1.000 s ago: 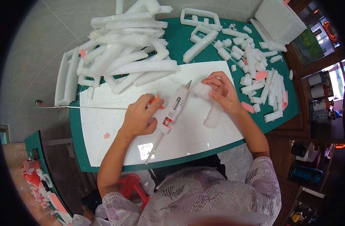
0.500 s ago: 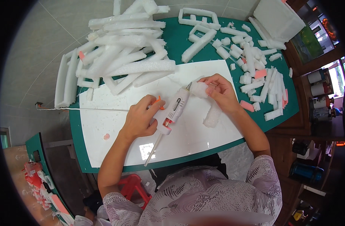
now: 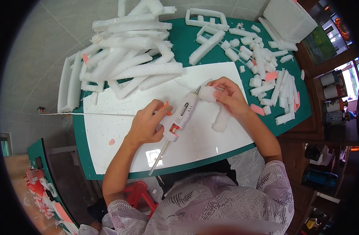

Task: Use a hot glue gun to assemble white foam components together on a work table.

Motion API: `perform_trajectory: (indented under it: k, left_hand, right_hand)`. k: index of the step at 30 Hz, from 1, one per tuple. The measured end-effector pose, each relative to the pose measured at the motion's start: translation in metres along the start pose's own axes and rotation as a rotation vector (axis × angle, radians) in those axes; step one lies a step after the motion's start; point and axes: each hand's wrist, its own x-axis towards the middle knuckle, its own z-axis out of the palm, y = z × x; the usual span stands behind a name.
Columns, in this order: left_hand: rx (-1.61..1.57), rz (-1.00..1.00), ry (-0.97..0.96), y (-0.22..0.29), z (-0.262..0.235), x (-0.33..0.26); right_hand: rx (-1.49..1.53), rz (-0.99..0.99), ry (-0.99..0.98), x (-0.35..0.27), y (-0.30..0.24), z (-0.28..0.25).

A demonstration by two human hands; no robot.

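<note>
In my left hand [image 3: 149, 122] is a white hot glue gun [image 3: 183, 113], its fingers curled at the orange trigger [image 3: 166, 107]. A clear glue stick [image 3: 159, 157] pokes out of the gun's back end. The gun's nozzle points up and right, at the side of a white foam block [image 3: 207, 94]; whether it touches cannot be made out. My right hand [image 3: 229, 96] pinches that block between thumb and fingers. Just below it, a foam strip [image 3: 221, 120] slants over the white board [image 3: 120, 154]; whether the two are joined is hard to see.
A tall heap of long white foam bars [image 3: 128, 47] stands at the back left. Small white and pink foam pieces [image 3: 261, 58] lie scattered on the green table [image 3: 179, 47] at the right. A white cord [image 3: 85, 114] runs leftward. A red stool [image 3: 140, 194] stands below the table.
</note>
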Motion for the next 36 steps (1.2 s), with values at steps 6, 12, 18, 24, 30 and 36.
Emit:
perform_trajectory:
  k: [6, 12, 18, 24, 30, 36]
  left_hand:
    - [0.014, 0.027, 0.015, -0.002, 0.002, -0.001]
    - [0.054, 0.069, 0.057, -0.003, 0.001, -0.001]
    - [0.065, 0.082, 0.048, -0.003, 0.002, -0.002]
    - [0.081, 0.097, 0.055, -0.002, 0.003, -0.002]
    - [0.075, 0.104, 0.056, -0.001, 0.005, -0.002]
    - [0.081, 0.085, 0.031, 0.002, 0.004, -0.001]
  right_hand:
    - [-0.029, 0.017, 0.012, 0.0, 0.002, -0.003]
    - [-0.046, -0.008, 0.046, 0.001, -0.001, -0.001]
    - [-0.078, -0.081, 0.021, 0.001, -0.001, 0.001]
    - [-0.094, -0.077, 0.033, 0.001, -0.006, 0.006]
    - [-0.139, -0.094, 0.067, 0.0, -0.002, 0.008]
    - [-0.164, -0.078, 0.09, -0.001, -0.002, 0.01]
